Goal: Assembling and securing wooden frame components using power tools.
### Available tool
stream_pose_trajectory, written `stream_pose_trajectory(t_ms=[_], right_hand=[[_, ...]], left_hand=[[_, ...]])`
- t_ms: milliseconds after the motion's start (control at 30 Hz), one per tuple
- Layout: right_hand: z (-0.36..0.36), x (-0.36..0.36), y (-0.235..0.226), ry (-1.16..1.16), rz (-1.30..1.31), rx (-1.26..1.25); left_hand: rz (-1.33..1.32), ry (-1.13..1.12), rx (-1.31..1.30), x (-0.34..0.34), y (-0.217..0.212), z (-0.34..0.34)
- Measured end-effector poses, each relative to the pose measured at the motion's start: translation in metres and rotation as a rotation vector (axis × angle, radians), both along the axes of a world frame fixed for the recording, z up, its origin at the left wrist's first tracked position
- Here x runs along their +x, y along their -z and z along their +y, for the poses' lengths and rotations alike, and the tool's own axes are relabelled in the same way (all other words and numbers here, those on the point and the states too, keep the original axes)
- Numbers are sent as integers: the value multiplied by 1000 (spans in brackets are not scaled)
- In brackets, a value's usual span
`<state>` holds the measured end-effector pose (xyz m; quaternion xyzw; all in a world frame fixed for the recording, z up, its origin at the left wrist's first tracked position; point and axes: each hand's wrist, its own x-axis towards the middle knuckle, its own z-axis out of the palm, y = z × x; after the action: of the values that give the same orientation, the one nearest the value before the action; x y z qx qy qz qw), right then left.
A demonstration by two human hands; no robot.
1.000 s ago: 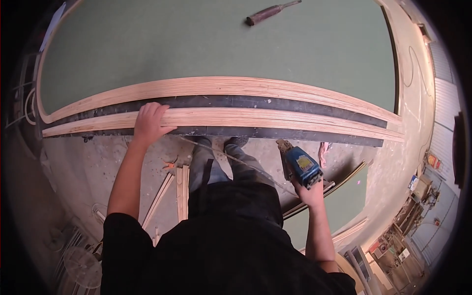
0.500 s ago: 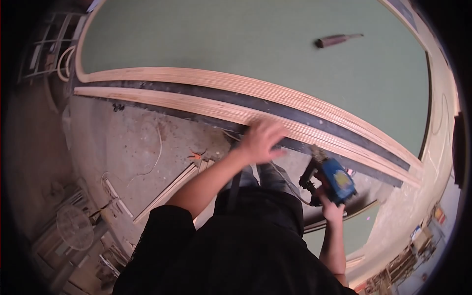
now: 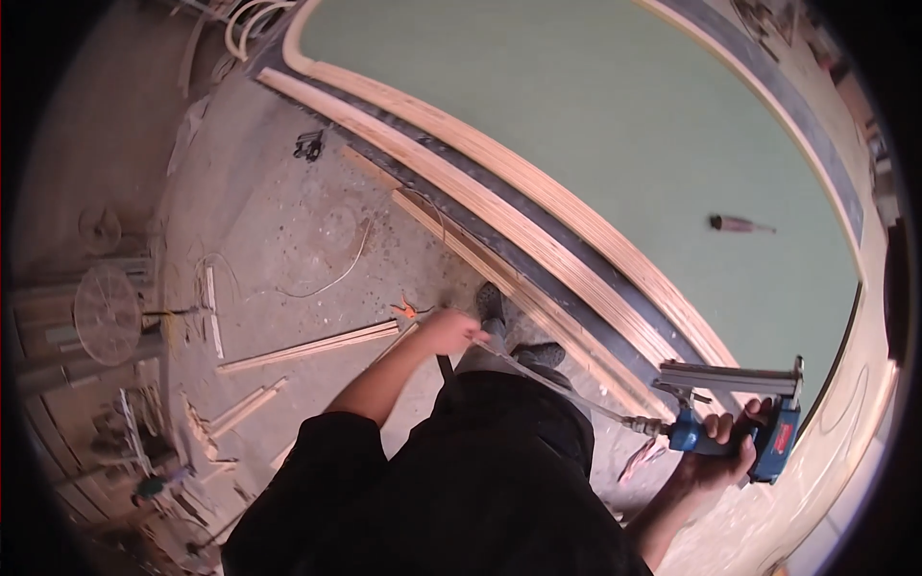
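My right hand [image 3: 720,456] is wrapped around the handle of a blue air nail gun [image 3: 783,437], near the right end of the wooden strips. The gun's long metal magazine [image 3: 720,377] lies across the view above my fingers. From a metal fitting at its handle, a pale air hose [image 3: 567,389] runs left past my body. My left hand [image 3: 451,331] is closed around that hose in front of my waist. Bundled wooden strips [image 3: 499,211] lie along the dark edge of a large green panel [image 3: 538,106], away from my left hand.
A dark-handled pointed tool [image 3: 735,224] rests on the green panel. Loose strips [image 3: 312,346], an orange piece [image 3: 407,308] and a small black object [image 3: 308,146] lie on the concrete floor. A standing fan [image 3: 120,317] is at the left. My feet are beside the panel.
My left hand has left the wooden strips and closed on the hose. My right hand has swung the nail gun outward to the right and turned it. The view has rotated.
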<state>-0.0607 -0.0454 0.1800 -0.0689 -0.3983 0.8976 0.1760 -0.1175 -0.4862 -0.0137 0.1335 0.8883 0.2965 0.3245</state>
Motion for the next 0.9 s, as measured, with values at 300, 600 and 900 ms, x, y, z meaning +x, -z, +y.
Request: stream_pose_trajectory(t_ms=[300,600,900], right_hand=[[-62,-25,0,-26,36,-126],[-177,-62,-18,-232,78,-29],[-208,-59,-39,-92,206,-16]], left_hand=[[536,-433,-137,26,0,-220],[512,-1545,1048,-140,-17,-227],[1718,-971,22,-154,-284,-363]])
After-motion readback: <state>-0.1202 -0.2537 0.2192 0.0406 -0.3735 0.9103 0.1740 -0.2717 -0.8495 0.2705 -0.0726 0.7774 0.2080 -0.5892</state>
